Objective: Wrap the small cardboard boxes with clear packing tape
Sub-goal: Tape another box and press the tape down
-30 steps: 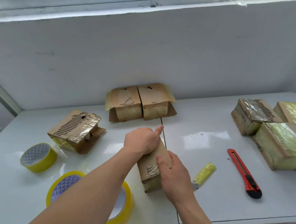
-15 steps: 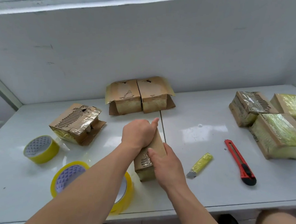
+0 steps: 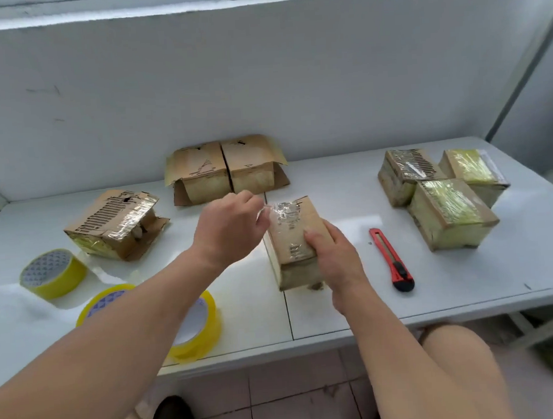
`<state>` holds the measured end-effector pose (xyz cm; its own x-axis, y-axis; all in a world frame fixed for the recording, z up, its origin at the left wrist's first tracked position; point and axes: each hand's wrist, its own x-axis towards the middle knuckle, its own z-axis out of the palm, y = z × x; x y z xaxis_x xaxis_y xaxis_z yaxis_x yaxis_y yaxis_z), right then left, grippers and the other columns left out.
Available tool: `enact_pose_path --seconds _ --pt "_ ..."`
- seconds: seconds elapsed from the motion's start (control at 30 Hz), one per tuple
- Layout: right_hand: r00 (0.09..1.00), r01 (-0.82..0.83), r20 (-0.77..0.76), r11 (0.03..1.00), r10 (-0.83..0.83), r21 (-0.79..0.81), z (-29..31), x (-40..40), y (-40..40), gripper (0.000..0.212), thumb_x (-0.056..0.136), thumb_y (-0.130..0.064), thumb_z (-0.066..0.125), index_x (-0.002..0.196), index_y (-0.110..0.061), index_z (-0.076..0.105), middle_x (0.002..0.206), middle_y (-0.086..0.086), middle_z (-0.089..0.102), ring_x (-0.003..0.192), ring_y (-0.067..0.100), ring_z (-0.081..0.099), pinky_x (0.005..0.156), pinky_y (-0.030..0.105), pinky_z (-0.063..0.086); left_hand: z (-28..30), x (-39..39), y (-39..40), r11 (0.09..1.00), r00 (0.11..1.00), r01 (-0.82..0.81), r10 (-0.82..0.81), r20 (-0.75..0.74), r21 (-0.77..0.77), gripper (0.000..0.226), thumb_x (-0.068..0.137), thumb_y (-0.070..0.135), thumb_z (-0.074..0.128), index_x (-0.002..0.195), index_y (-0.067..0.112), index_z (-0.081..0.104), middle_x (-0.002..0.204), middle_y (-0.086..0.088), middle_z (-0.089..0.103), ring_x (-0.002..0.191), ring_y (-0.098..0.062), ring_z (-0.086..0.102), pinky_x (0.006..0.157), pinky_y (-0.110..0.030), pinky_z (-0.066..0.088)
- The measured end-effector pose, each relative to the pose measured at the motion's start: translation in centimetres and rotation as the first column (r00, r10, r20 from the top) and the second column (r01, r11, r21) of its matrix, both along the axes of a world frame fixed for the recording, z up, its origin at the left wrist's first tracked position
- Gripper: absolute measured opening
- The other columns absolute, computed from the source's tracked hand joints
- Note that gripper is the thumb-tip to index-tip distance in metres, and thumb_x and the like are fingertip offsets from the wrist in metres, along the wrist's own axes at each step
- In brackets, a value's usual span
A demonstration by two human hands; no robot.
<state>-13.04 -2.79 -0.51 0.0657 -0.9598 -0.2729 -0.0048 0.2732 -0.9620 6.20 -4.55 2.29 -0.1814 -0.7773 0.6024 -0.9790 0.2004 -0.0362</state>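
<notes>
While the small brown cardboard box (image 3: 295, 240) lies on the white table (image 3: 339, 306) with its long axis running away from the person, the right hand (image 3: 336, 259) grips its near right side, thumb on top, fingers curled round it. Just left of the box's far end, the left hand (image 3: 229, 228) pinches what looks like a crinkled flap of clear tape (image 3: 283, 210) stuck to the top. Judging from this, the coming move turns on that far end: the left hand is nearer to it and would pull or smooth along the box's length while the right steadies it. A large yellow-rimmed roll of clear tape (image 3: 198, 327) sits near the left forearm.
</notes>
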Motion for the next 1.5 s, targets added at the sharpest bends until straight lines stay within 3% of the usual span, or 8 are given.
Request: enact_pose_path --seconds 0.13,0.3,0.63,1.0,1.3,1.37,1.43,1.5 --pt "0.998 0.065 -0.004 0.995 -0.065 -0.072 0.8 -3.5 -0.3 0.03 0.089 -0.036 0.065 0.119 -0.033 0.068 0.108 -0.007 0.074 0.103 0.019 0.069 0.086 0.039 0.058 -0.1 -2.7 0.8 0.99 0.972 0.141 -0.135 0.191 -0.019 0.033 0.095 0.028 0.046 0.072 0.013 0.064 0.071 -0.004 0.064 0.059 -0.03 0.059 0.052 -0.033 0.044" --pt "0.984 0.175 0.061 0.981 -0.17 -0.09 1.5 -10.4 -0.3 0.012 0.091 -0.033 0.067 0.102 -0.035 0.07 0.102 -0.005 0.074 0.097 0.019 0.071 0.086 0.041 0.06 1.9 -8.8 0.4 0.954 0.933 0.298 -0.283 0.222 -0.038 0.029 0.09 0.026 0.047 0.074 0.012 0.067 0.075 -0.003 0.067 0.059 -0.028 0.06 0.052 -0.031 0.047" --pt "0.933 0.354 0.091 0.933 -0.348 -0.069 2.8 -25.2 -0.8 0.026 0.09 -0.031 0.068 0.115 -0.024 0.073 0.104 0.0 0.077 0.095 0.018 0.074 0.078 0.032 0.058 1.7 -23.1 -4.1 0.875 0.845 0.481 -0.479 0.24 0.051 0.036 0.093 0.033 0.041 0.082 0.016 0.071 0.08 0.002 0.068 0.062 -0.025 0.063 0.05 -0.032 0.048" --pt "0.867 0.479 0.152 0.878 -0.475 0.016 -1.2 -26.9 -5.3 0.023 0.086 -0.035 0.075 0.108 -0.029 0.073 0.106 -0.002 0.075 0.101 0.02 0.07 0.087 0.036 0.058 -0.1 -27.5 -8.4 0.897 0.875 0.427 -0.442 0.199 0.118 0.038 0.093 0.036 0.038 0.078 0.018 0.067 0.073 0.006 0.063 0.059 -0.022 0.058 0.048 -0.023 0.035" --pt "0.918 0.381 -0.099 0.923 -0.384 -0.048 -2.5 -24.2 -9.2 0.049 0.085 -0.046 0.073 0.13 -0.03 0.062 0.127 -0.002 0.065 0.113 0.02 0.062 0.101 0.045 0.052 -1.8 -24.1 -10.2 0.922 0.899 0.34 -0.377 0.225 0.184 0.032 0.092 0.034 0.044 0.071 0.017 0.062 0.068 0.004 0.061 0.055 -0.022 0.058 0.045 -0.022 0.031" --pt "0.847 0.379 -0.348 0.915 -0.403 -0.136 -2.3 -23.9 -9.2 0.056 0.088 -0.052 0.067 0.138 -0.028 0.056 0.133 0.0 0.063 0.12 0.023 0.058 0.108 0.047 0.044 -2.1 -23.2 -10.2 0.927 0.904 0.331 -0.365 0.222 0.174 0.038 0.09 0.035 0.037 0.068 0.016 0.062 0.067 0.003 0.061 0.054 -0.023 0.057 0.047 -0.021 0.027" --pt "0.59 0.349 -0.651 0.878 -0.478 -0.327 -1.6 -22.9 -8.8 0.058 0.09 -0.052 0.063 0.141 -0.024 0.053 0.139 0.001 0.059 0.132 0.025 0.05 0.113 0.047 0.035 -2.1 -22.1 -10.0 0.935 0.907 0.31 -0.346 0.24 0.175 0.037 0.09 0.035 0.038 0.068 0.016 0.063 0.068 0.003 0.061 0.055 -0.024 0.058 0.047 -0.021 0.027" --pt "0.427 0.245 -0.702 0.82 -0.57 -0.517 -0.8 -21.0 -8.6 0.051 0.091 -0.045 0.064 0.136 -0.021 0.057 0.142 0.002 0.056 0.14 0.026 0.042 0.115 0.049 0.029 -2.1 -20.9 -9.6 0.938 0.904 0.287 -0.333 0.267 0.195 0.031 0.091 0.032 0.047 0.07 0.017 0.065 0.07 0.003 0.063 0.056 -0.024 0.059 0.047 -0.022 0.029"
